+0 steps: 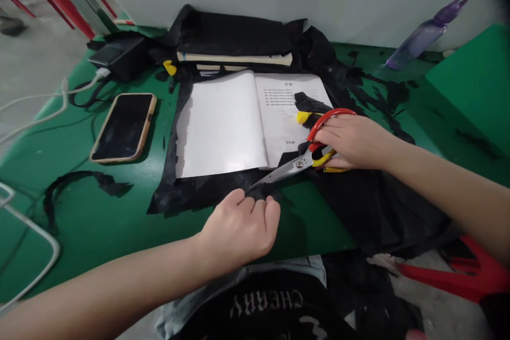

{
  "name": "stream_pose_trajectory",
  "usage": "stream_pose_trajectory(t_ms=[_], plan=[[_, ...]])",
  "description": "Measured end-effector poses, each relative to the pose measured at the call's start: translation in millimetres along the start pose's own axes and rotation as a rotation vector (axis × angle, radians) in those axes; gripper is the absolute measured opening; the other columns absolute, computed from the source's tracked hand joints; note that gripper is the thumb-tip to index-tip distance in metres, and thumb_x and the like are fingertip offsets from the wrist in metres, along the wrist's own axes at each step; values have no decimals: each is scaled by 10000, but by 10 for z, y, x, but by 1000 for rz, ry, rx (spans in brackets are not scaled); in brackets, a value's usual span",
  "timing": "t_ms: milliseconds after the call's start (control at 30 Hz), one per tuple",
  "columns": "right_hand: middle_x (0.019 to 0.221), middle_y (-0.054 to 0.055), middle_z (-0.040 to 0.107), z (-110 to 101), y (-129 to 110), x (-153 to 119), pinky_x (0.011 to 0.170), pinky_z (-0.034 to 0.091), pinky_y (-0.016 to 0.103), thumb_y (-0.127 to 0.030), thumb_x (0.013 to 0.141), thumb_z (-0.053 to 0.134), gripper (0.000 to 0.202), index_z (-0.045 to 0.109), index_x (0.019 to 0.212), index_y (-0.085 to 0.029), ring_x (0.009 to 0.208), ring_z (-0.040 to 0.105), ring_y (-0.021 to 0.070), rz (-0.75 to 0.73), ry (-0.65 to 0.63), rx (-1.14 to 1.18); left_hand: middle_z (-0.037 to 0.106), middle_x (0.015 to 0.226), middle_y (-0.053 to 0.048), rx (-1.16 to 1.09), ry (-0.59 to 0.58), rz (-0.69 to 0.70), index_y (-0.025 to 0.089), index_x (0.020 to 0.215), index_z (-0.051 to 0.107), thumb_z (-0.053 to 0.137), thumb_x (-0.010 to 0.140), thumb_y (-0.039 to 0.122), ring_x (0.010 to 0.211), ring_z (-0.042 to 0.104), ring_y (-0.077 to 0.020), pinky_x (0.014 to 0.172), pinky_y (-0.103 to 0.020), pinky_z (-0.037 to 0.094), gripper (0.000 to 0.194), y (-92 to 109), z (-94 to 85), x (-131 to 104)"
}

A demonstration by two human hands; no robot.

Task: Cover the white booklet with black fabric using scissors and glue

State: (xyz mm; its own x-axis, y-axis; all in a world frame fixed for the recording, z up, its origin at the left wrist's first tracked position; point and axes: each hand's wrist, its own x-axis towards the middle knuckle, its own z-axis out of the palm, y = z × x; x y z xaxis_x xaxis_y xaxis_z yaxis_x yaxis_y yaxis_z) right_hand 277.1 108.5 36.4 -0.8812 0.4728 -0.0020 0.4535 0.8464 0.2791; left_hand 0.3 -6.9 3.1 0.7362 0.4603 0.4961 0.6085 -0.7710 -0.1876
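Observation:
An open book (223,122) lies on a green table, its left page blank and its right page printed. Black sheet material (179,194) borders the book along its left and lower edges. My right hand (350,141) grips scissors (297,164) with red and yellow handles, the blades pointing left and down across the black sheet below the book. Just beyond the blade tips, my left hand (243,220) is closed, its knuckles up, pinching the edge of the black sheet. What lies inside its fingers is mostly hidden. A yellow piece (303,117) rests on the right page by the scissors.
Left of the book lies a phone (124,127), with white cables (48,260) near it. Behind stands a black-wrapped stack of books (235,34). A purple spray bottle (428,32) stands at the back right. Black scraps (382,95) are scattered about; a red stool (458,276) is below right.

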Motion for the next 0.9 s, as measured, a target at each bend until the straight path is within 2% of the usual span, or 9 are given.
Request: stream_pose_trajectory(t_ms=[133,367,600,767,900], plan=[[954,110,647,-23,-1,16,798,446,362,-517,783,561,411,614,943,-141,914,586,241,-2,-10,13,440,446,47,3,13,3,111,752,606,594,789,88,379,406,-129,417,-303,254,45,-9,-7,-7],[958,99,648,-90,-39,100,831,428,374,-478,808,547,370,619,965,-151,936,574,241,-41,-1,17,444,447,45,-10,28,9,102,759,607,599,789,90,379,404,-128,415,-302,252,33,-13,-42,21],[904,82,650,18,34,161,801,425,366,-455,848,511,343,615,967,-150,886,573,223,-169,29,3,453,453,44,-1,29,8,99,772,607,587,802,95,385,413,-123,420,-299,253,37,-12,-37,8],[834,77,644,22,38,129,752,425,342,-430,884,478,323,621,911,-141,825,575,202,-174,23,-45,454,454,49,8,18,9,100,785,604,561,816,92,389,410,-109,426,-290,258,54,-11,-45,12],[803,57,649,38,47,92,728,422,326,-417,902,463,300,619,897,-160,768,580,181,-183,72,-36,454,451,51,13,27,15,100,794,611,565,805,83,391,405,-101,422,-283,260,50,-3,-51,13]])
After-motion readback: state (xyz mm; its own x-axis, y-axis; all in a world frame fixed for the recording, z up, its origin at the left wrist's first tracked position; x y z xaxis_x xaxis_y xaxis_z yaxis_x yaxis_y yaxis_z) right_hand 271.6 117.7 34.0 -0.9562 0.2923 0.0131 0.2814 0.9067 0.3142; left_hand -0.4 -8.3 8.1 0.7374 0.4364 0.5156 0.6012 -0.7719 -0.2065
